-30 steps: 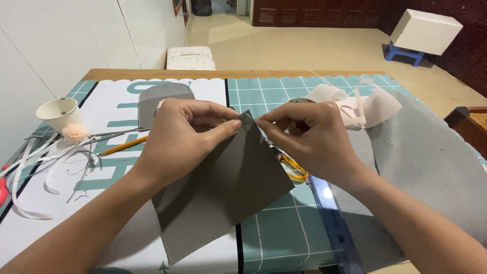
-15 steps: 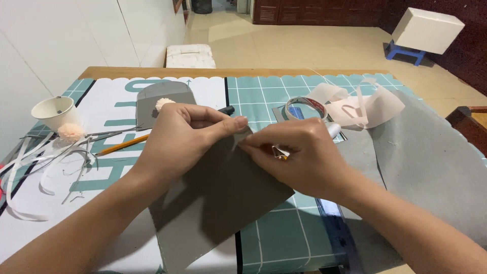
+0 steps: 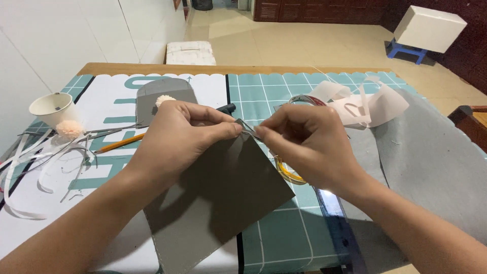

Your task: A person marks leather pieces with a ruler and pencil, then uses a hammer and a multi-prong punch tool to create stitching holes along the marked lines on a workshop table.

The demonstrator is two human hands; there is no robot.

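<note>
Both hands pinched the top corner of the gray card (image 3: 223, 187), the left hand (image 3: 175, 139) and right hand (image 3: 309, 147) fingers closed tight to hold it steady above the surface (image 3: 264, 96).

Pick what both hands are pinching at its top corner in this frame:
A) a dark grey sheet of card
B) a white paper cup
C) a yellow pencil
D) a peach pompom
A: the left hand and the right hand meet at the upper corner of the dark grey sheet of card, while the white paper cup, yellow pencil and peach pompom lie untouched to the left on the table.
</note>
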